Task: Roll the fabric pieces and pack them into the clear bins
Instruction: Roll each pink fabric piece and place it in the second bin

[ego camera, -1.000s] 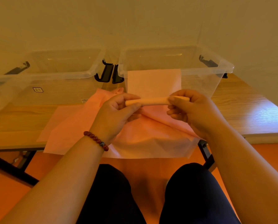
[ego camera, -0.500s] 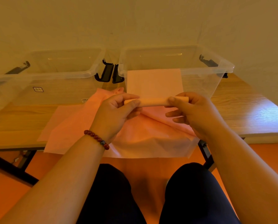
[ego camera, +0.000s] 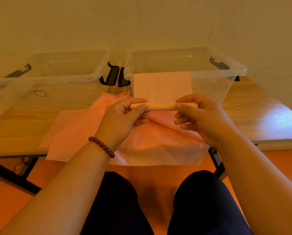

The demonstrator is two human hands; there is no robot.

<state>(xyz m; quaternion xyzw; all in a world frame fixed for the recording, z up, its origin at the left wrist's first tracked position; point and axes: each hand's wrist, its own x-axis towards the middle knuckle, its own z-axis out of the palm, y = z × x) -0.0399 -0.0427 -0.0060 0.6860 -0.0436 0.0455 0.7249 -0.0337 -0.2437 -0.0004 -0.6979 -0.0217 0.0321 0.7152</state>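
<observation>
Fabric roll (ego camera: pixel 161 106): part wound, held over the near edge of the bench (ego camera: pixel 260 119), long axis left-to-right; left hand (ego camera: pixel 123 119) and right hand (ego camera: pixel 201 116) pinch one end each; loose sheet (ego camera: pixel 162 85) extends toward right bin (ego camera: pixel 214 89).

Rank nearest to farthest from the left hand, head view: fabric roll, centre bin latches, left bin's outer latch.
1. fabric roll: pinched in the left hand itself.
2. centre latches: straight ahead, past the hand.
3. outer latch: far left.
</observation>
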